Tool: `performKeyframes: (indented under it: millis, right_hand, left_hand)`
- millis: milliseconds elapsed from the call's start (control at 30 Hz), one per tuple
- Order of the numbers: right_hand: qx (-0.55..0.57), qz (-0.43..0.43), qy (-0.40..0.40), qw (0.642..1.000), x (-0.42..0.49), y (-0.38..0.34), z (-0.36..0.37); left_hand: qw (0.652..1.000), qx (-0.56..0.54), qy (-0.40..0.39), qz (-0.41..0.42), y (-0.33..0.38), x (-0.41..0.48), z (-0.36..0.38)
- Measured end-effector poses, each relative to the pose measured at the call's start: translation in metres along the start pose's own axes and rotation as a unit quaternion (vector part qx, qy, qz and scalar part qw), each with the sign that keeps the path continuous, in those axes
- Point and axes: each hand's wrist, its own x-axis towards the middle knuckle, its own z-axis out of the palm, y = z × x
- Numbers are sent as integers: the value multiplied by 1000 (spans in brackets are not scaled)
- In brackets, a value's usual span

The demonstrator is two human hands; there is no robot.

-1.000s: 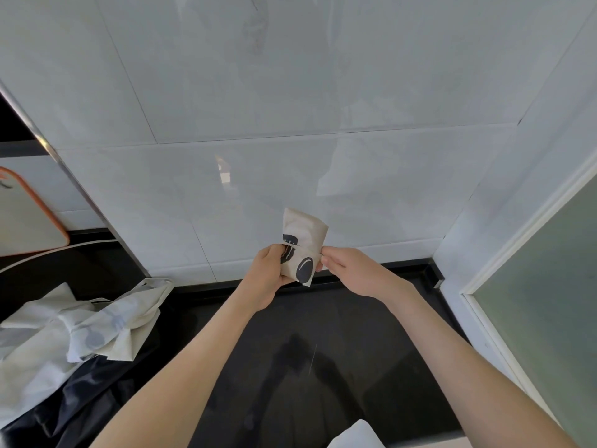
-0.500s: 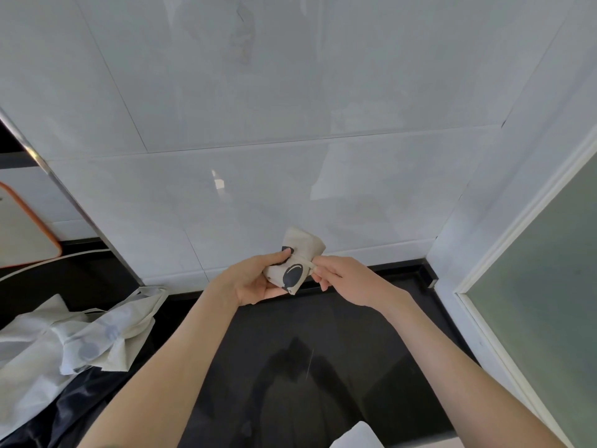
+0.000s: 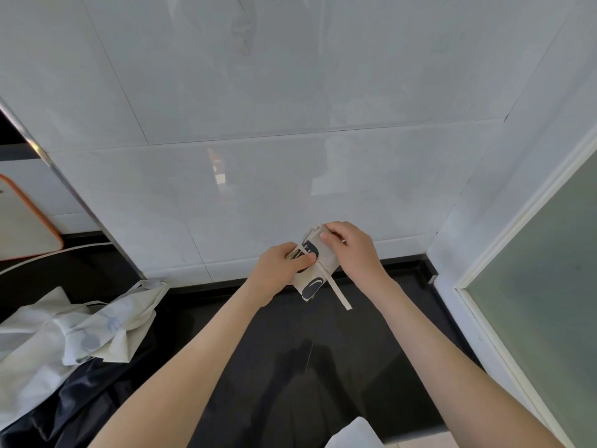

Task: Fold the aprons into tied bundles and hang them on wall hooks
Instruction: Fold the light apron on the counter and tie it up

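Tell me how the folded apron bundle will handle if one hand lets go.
Probably light and squashy: the apron bundle sits pinched between the left hand and right hand. Likely to unfold if released, since its strap hangs loose.

Looks like a home kitchen. Reads that way from large glossy white wall tiles across the top half, meeting a polished black countertop with a raised back lip along the lower middle. Adds a pale cutting board with an orange rim at the left edge, and a white-framed frosted glass pane on the right.
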Motion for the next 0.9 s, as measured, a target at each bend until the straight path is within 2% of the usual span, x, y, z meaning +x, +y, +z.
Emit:
performKeyframes:
  millis: [67,233,400,500,567,667,800,900]
  right_hand:
    - [25,5,14,1000,0,-2,1]
    - [146,82,4,986,0,-7,0]
    - [237,161,52,957,0,-9,6]
    - [185,131,74,971,2,-8,14]
    - [88,90,102,987,3,-8,19]
    - [-34,28,135,990,1,-10,23]
    - [-15,-3,47,999,-2,-12,24]
    - [11,-5,37,999,-4,-13,19]
  left_hand:
    - [1000,2,8,4,1,-2,1]
    - [999,18,37,23,2,-6,3]
    - [997,-1,59,52,7,-11,4]
    - [994,13,78,76,9,-15,6]
    - [991,25,94,91,11,-17,8]
    - [988,18,117,100,12,-17,10]
    - [985,2,136,107,12,-15,5]
    - [989,-4,112,97,9,-13,3]
